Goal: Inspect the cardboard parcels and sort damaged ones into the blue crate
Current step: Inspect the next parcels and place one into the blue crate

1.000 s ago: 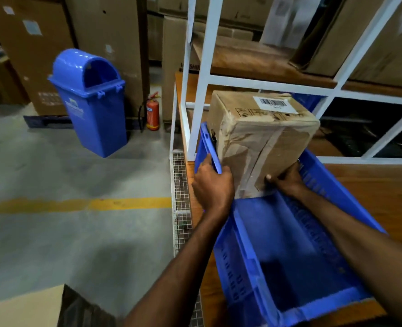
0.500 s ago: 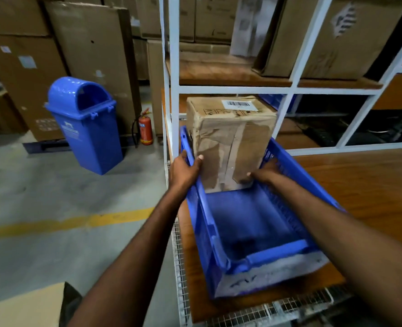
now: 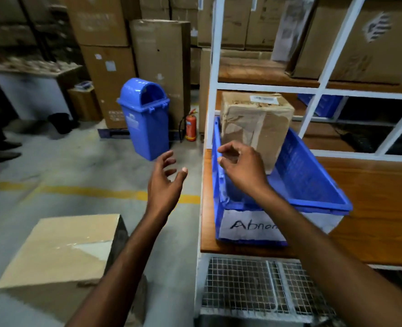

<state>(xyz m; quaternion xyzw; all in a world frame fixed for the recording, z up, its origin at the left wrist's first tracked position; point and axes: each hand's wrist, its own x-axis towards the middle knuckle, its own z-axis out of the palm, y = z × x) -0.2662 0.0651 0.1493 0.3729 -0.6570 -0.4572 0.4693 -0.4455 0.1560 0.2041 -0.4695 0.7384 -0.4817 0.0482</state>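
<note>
Just beyond the right hand (image 3: 240, 166), a cardboard parcel (image 3: 254, 128) stands upright at the far end of the blue crate (image 3: 311, 178). Its front is creased and wrinkled, with a strip of tape running down it and a barcode sticker on top. The right hand hangs over the crate's left rim, near the parcel's lower edge. Its fingers are loosely curled and hold nothing, and it touches neither parcel nor crate.

The left hand (image 3: 165, 182) is to the left of the right one, apart from it, out over the floor (image 3: 53, 161). Its fingers are spread and it too is empty.

The crate sits on a wooden surface (image 3: 379, 208) under and to the right of the right hand. On its near wall, below the right forearm, is a paper label (image 3: 249, 226) reading "Abnor"; the arm covers the rest.

Past the left hand stands a blue bin (image 3: 145, 119), with a fire extinguisher (image 3: 191, 127) just to its right. A yellow line (image 3: 89, 192) crosses the floor beneath the left hand. A closed cardboard box (image 3: 60, 249) lies nearer, left of the left forearm. A white shelf frame (image 3: 213, 67) rises behind the crate, and wire mesh (image 3: 247, 284) shows below the surface.
</note>
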